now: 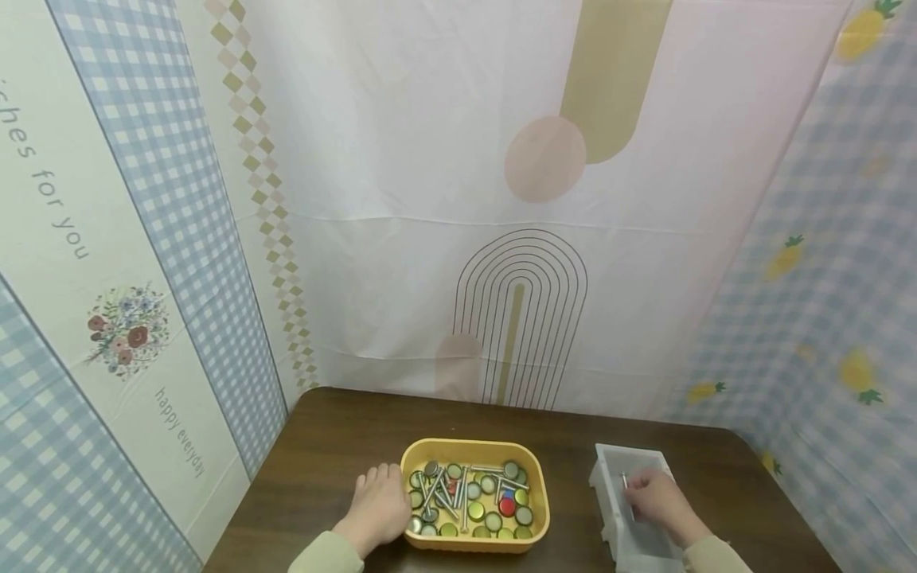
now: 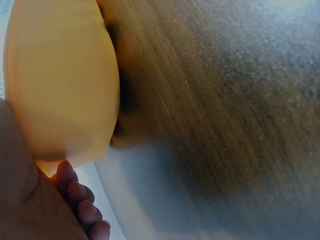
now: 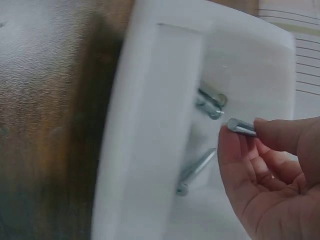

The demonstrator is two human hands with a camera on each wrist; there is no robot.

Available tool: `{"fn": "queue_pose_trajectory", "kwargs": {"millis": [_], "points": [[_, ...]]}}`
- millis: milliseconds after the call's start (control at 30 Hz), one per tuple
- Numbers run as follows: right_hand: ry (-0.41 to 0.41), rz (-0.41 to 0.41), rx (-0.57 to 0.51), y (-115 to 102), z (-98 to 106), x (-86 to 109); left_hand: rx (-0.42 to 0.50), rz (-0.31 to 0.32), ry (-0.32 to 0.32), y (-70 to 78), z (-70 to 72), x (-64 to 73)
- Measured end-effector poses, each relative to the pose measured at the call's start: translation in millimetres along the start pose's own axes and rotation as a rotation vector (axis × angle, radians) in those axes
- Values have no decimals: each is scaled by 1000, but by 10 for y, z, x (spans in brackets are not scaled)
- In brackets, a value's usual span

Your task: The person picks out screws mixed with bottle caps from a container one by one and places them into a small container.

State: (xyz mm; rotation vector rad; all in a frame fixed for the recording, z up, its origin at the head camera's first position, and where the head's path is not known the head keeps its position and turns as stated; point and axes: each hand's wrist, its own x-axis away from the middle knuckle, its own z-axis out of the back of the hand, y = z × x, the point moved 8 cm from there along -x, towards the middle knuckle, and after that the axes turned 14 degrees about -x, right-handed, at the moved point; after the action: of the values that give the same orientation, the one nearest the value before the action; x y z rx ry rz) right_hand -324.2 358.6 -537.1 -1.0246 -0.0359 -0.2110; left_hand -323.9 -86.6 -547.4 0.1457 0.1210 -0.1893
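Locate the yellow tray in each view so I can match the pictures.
Head: the yellow tray sits at bottom centre, the left hand at its left side.
Left wrist: at upper left, where its outer wall shows.
Right wrist: not in this picture.
Shared landmark: the brown wooden table, visible in all three views.

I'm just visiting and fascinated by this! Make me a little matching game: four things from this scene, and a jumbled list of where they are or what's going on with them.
Things:
1. Left hand
2. Right hand
3. Yellow tub
4. White bin

Places or states:
A. Contains many round caps
B. Pinching a metal pin
C. Has loose pins but no caps visible inside
D. At the tub's left end

Pairs: 1-D, 2-B, 3-A, 4-C
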Motion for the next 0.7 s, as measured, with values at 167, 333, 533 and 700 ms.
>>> {"fn": "queue_pose_trajectory", "kwargs": {"millis": [167, 333, 533, 700], "points": [[-15, 44, 147, 43, -55, -5, 1, 2, -6, -7, -1, -9], [-45, 43, 224, 98, -102, -4, -7, 1, 1, -5, 1, -11], [-49, 38, 248, 137, -125, 27, 2, 3, 2, 7, 10, -1], [-52, 35, 236, 130, -144, 50, 9, 2, -21, 13, 14, -1]]}}
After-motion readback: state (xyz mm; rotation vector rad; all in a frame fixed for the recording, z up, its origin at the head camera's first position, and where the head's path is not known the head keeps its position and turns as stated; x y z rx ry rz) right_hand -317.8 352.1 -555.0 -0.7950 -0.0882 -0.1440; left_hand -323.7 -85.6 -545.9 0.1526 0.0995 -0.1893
